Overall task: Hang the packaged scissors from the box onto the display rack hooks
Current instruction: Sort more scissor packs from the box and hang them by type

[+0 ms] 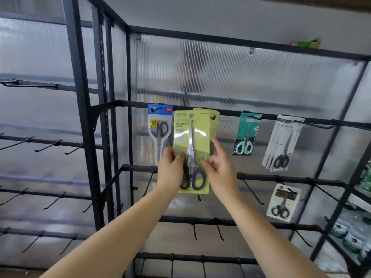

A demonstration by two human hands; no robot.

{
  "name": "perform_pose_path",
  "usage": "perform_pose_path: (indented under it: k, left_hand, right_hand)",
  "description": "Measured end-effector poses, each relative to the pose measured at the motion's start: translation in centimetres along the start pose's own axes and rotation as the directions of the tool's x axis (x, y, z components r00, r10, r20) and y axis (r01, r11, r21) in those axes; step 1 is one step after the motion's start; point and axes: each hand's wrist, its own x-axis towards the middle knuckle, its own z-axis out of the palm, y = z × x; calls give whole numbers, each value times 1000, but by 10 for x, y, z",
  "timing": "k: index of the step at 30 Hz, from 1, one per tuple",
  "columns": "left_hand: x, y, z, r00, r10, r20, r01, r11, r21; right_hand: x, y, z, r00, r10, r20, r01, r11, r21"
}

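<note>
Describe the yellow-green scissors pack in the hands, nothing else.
The yellow-green scissors pack is a flat card printed "SCISSORS" under a glossy clear blister, holding steel-bladed scissors, black handles down. It is upright before the rack's upper bar, its round hang hole near the top; whether a hook passes through is unclear. The left hand grips its left edge; the right hand pinches its right edge.

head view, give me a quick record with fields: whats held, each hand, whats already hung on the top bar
held: green scissors pack, upright before the top bar
left hand: grips the pack's left edge
right hand: fingers pinch the right edge
hung on top bar: blue pack, teal pack, white packs
lower row: dark pack
</note>
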Motion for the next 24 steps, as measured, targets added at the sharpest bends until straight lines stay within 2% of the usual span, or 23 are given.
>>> perform_pose_path:
  k: [3,5,10,17,21,24]
  left_hand:
    - [1,8,12,969,224,101,-241,948,207]
    - [6,13,18,946,284,157,-320,901,294]
    - [12,13,23,936,251,248,-340,828,445]
    - [19,11,13,931,189,312,-345,736,583]
    - [39,26,16,943,85,322,-302,628,717]
    - [59,41,20,949,60,310,-288,566,773]
  right_hand:
    - [7,6,-16,990,-16,-137,24,998,56]
    - [12,10,-24,982,21,-188,-10,998,60]
    - [18,21,-34,969,199,-148,-206,978,-37]
    - [28,18,-29,973,225,-58,-233,938,-256]
    - [64,4,-22,959,282,-10,-255,850,-461]
    - [88,-4,-17,921,379,94,-244,746,-620]
